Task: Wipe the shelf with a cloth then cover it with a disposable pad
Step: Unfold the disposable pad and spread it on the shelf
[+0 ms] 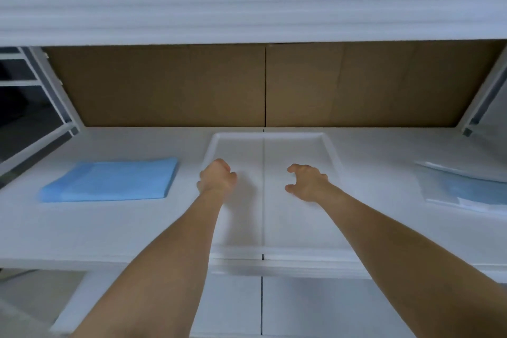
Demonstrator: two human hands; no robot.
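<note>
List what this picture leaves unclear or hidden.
- Bag, head view: cut off by the right edge; glare and blur hide its bluish contents.
- Left hand: fingers curl under, so whether it grips anything is unclear.
- Blue stack: too blurred to tell cloth from pad.
- Tray: front rim hidden by the forearms.
</note>
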